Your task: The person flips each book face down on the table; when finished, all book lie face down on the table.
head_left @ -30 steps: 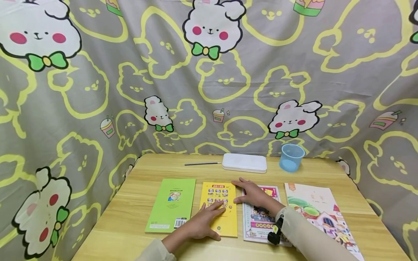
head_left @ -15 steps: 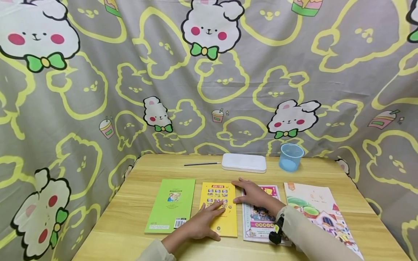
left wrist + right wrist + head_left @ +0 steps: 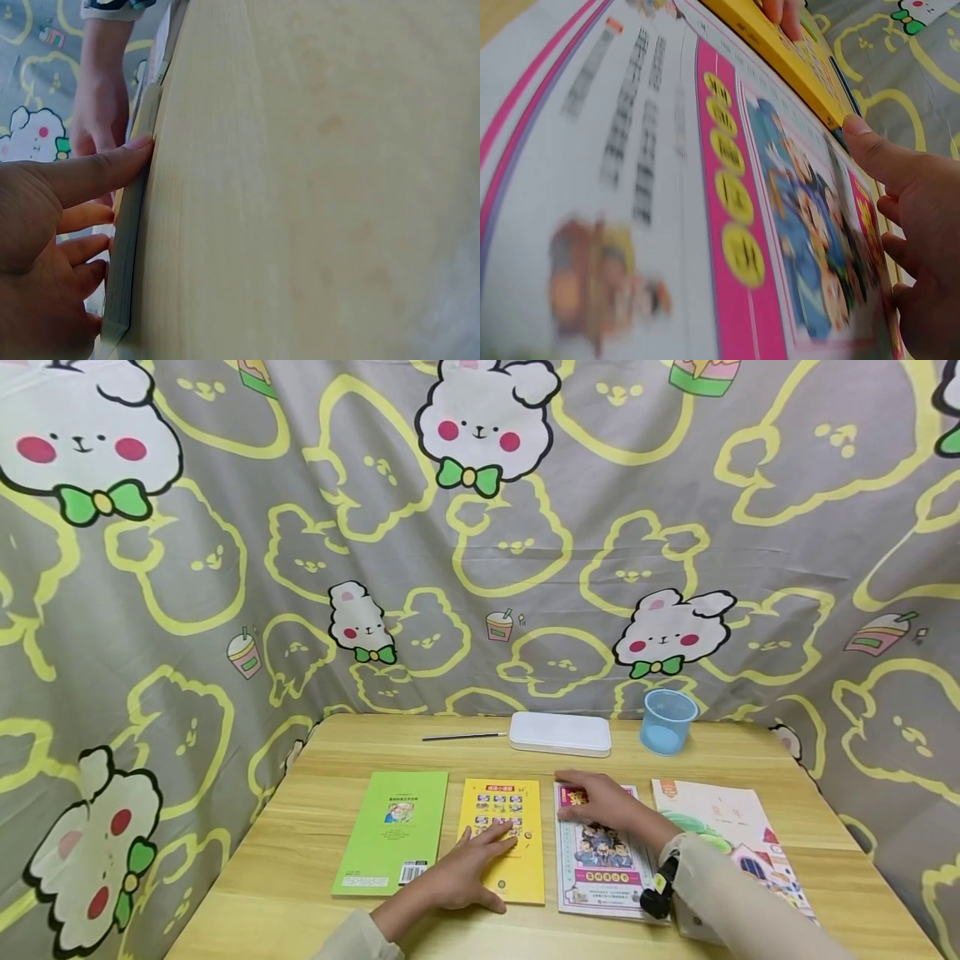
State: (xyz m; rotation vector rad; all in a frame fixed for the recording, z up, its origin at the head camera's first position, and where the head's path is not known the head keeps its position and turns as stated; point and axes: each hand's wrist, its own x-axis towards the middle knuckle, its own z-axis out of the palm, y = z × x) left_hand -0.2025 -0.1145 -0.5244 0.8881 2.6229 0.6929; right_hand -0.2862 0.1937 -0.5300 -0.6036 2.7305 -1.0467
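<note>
A yellow book (image 3: 525, 877) lies flat in the middle of the row, my left hand (image 3: 461, 872) resting on it with fingers spread. In the left wrist view, the thumb of that hand (image 3: 45, 217) touches the near edge of the book (image 3: 127, 262). To its right is a white book with a pink border and cartoon figures (image 3: 607, 877). My right hand (image 3: 607, 802) lies over its far part, fingers extended. The right wrist view shows this hand (image 3: 937, 232) along the far edge of the pink-bordered book (image 3: 750, 315), its thumb pointing toward the yellow book.
A green book (image 3: 393, 835) lies at the left. At the right, the forearm partly covers a white illustrated book (image 3: 750, 827). Behind stand a white case (image 3: 561, 733), a thin dark brush (image 3: 465, 737) and a blue cup (image 3: 667, 722). A patterned curtain (image 3: 525, 560) surrounds the table.
My right hand has moved right, from the yellow book's right edge onto the pink-bordered book. My left hand stays in place on the yellow book.
</note>
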